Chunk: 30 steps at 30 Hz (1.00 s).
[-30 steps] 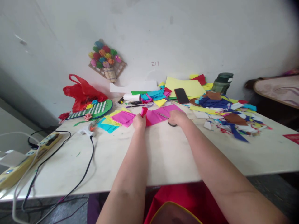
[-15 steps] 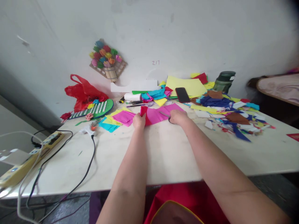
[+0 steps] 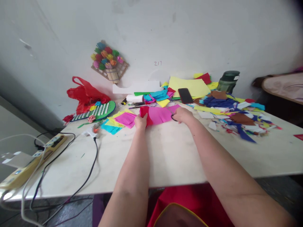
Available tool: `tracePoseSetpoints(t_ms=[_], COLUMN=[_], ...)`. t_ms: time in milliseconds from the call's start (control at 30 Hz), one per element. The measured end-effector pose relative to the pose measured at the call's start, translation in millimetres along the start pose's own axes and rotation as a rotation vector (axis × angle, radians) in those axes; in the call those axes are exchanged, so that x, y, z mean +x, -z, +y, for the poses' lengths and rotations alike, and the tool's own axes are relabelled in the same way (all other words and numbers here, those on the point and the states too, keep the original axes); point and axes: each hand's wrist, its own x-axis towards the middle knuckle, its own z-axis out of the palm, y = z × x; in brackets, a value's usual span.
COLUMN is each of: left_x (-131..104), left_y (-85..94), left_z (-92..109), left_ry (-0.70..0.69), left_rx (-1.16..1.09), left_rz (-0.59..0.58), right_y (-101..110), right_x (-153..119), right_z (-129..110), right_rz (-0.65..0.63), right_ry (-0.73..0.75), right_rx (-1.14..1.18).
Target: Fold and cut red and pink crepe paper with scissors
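Observation:
A red sheet point(image 3: 148, 118) is pinched in my left hand point(image 3: 141, 121) over the left end of a pink sheet point(image 3: 159, 115) on the table. My right hand point(image 3: 184, 115) is closed on scissors point(image 3: 174, 118), whose dark handle shows below the fingers; the blades point up and left over the pink sheet's right part. Just left of my left hand lie folded pink pieces point(image 3: 126, 119), with yellow point(image 3: 115, 116) and blue pieces point(image 3: 111, 127) beside them.
A glue gun point(image 3: 91, 131) with a cable, a power strip point(image 3: 35, 159) and a red bag point(image 3: 86, 94) are at left. A phone point(image 3: 185, 96), pale yellow paper point(image 3: 199, 86), a green bottle point(image 3: 228, 81) and scraps point(image 3: 241, 119) lie behind and right.
The scissors have tilted more upward, and my right hand has shifted slightly. The pink sheet's right end now reaches less far right. More of the red sheet shows beside my left hand.

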Motion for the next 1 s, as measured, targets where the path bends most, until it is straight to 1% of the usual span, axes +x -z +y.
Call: tracePoseSetpoints(t_ms=[100, 233, 333, 433, 500, 600, 767, 1000], left_x=[3, 2, -1, -4, -3, -1, 5, 6], left_y=[-1.5, -1.3, 0.6, 1.6, 0.8, -2.6, -9.6, -12.8], left_z=[-2, -1, 2, 4, 4, 1, -4, -5], left_ry=[0.005, 0.024, 0.013, 0.022, 0.036, 0.042, 0.058, 0.055], left_rx=[-0.022, -0.052, -0.054, -0.089, -0.126, -0.208, -0.349, -0.414], left_rz=[-0.001, -0.009, 0.003, 0.014, 0.016, 0.024, 0.041, 0.03], right_y=[-2, -12, -19, -23, -24, -27, -33, -41], right_x=[2, 1, -3, -6, -7, -9, -14, -13], right_z=[1, -4, -10, -13, -14, -18, -27, -31], right_rz=[-0.015, -0.087, -0.192, -0.301, -0.351, -0.388, -0.362, -0.388], right_ry=[0.013, 0.08, 0.09, 0.106, 0.122, 0.126, 0.131, 0.186], right_rx=[0.129, 0.478, 0.711, 0.852, 0.918, 0.986, 1.034, 1.089])
